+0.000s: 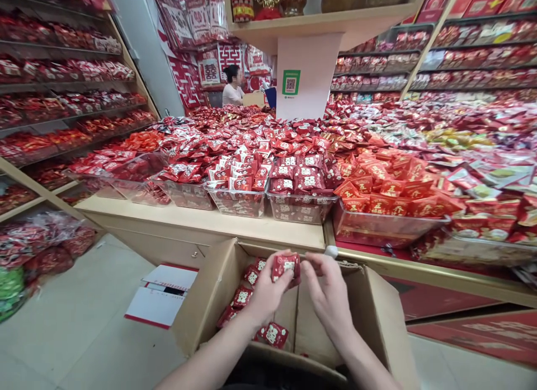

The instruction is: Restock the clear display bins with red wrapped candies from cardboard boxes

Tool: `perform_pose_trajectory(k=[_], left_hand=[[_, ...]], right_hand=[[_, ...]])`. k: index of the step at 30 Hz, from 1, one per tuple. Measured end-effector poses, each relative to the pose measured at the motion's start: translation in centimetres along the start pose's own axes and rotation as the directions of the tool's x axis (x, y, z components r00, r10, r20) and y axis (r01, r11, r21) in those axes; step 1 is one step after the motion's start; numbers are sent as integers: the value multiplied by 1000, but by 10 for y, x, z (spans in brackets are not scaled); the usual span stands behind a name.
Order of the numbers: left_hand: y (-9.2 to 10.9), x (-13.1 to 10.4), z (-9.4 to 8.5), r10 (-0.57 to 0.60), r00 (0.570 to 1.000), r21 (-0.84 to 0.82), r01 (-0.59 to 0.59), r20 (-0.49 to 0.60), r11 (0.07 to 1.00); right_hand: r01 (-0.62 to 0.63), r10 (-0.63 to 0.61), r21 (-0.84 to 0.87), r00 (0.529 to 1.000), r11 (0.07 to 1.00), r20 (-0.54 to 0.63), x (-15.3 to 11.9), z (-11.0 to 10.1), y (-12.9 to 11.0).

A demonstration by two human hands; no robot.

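The left hand (pixel 271 292) is clamping red packets (pixel 286 268), the right hand (pixel 329 292) is hovering open; loose packets (pixel 274 335) are lying in the carton (pixel 384 311), similar ones filling a bin (pixel 300 212).

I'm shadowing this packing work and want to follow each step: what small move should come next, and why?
Probably bring the right hand in to steady the red candy packets. The left hand alone grips them above the open cardboard box, and the right fingers, apparently empty, are already close beside them.
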State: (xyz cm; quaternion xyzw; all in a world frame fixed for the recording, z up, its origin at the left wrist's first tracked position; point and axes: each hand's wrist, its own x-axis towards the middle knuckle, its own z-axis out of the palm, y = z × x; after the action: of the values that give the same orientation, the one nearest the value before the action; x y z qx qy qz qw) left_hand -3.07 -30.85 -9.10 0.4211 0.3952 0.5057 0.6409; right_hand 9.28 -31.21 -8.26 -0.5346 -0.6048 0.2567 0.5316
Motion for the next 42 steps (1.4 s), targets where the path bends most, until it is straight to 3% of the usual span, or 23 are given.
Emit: perform_pose_trajectory(k=[1, 3, 6, 13, 21, 25, 29, 33, 39, 42], left_hand=[[5, 0, 3, -55, 998, -109, 53, -14, 993], [12, 1, 9, -111, 993, -222, 102, -29, 970], [19, 1, 15, -119, 992, -260, 106, -32, 960], [27, 4, 12, -206, 978, -228, 200, -7, 953], [27, 8, 8, -175, 982, -40, 173, -69, 984], [26, 7, 11, -143, 987, -66, 138, -79, 988], [22, 4, 16, -126, 984, -142, 108, -128, 984], [17, 3, 11, -191, 972, -97, 179, -137, 979], [23, 3, -9, -109, 993, 267, 92, 48, 959], [20, 3, -8, -117, 993, 242, 121, -31, 963]], right_hand=[[-83, 86, 73, 996, 994, -33, 1, -2, 1], [-253, 250, 257, 967, 933, 43, 4, -2, 5], [-375, 336, 427, 927, 823, 166, 5, 3, 9], [-291, 281, 463, 955, 837, 92, 8, 6, 12], [-288, 266, 372, 958, 882, 111, 7, 1, 11], [-236, 240, 328, 970, 915, 29, 4, 2, 8], [-240, 266, 416, 964, 877, -4, 2, 6, 7], [-249, 250, 400, 967, 882, 49, 2, 4, 14], [-253, 189, 306, 956, 918, 225, 0, -3, 26], [-361, 275, 424, 928, 831, 251, -5, 4, 24]])
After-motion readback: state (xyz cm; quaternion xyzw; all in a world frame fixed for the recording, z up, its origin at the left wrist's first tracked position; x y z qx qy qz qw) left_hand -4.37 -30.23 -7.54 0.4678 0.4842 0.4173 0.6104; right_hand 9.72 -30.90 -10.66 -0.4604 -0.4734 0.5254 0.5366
